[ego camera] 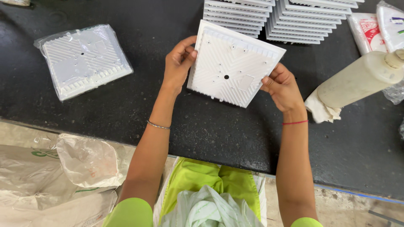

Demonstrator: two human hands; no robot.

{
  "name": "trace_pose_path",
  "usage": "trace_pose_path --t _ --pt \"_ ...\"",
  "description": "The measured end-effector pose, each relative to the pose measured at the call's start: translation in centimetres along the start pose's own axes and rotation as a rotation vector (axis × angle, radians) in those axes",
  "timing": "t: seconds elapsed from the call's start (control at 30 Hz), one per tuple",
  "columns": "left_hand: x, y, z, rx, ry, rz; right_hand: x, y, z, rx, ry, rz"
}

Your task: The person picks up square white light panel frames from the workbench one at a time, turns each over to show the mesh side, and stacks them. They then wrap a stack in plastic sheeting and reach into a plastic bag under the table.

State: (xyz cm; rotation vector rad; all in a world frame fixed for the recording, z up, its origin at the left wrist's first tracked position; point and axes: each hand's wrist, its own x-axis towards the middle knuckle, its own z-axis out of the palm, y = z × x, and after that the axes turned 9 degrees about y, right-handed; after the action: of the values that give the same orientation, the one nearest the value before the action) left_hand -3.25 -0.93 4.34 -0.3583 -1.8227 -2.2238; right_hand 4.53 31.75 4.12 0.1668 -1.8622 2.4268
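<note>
A square white plastic plate with ribbed lines, small holes and one dark centre hole is held flat above the black table. My left hand grips its left edge, thumb on top. My right hand pinches its right edge. A thin metal bangle sits on my left wrist and a red thread on my right wrist.
A same-shaped plate wrapped in clear plastic lies at the left. Two stacks of white plates stand at the back. A cream plastic bottle lies on a white cloth at the right, beside plastic packets. Sacks lie below the table edge.
</note>
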Motion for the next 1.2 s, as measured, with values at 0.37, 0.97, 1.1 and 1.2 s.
trace_pose_path --t 0.37,0.97,1.1,1.2 --pt "1.3 -2.1 -1.7 -0.188 0.047 0.089 -1.4 -1.1 4.6 -0.332 0.055 -0.336" --pt "2.7 -1.5 -6.9 -0.191 0.401 -0.076 -4.3 0.8 14.3 -1.166 -0.404 -0.773" --pt "2.9 -1.1 -7.0 -0.12 0.384 -0.026 -3.9 1.2 15.2 -1.084 -0.477 -0.645" --pt "3.1 -1.1 -7.5 -0.115 0.406 -0.034 -3.1 0.8 14.6 -0.971 -0.39 -0.62"
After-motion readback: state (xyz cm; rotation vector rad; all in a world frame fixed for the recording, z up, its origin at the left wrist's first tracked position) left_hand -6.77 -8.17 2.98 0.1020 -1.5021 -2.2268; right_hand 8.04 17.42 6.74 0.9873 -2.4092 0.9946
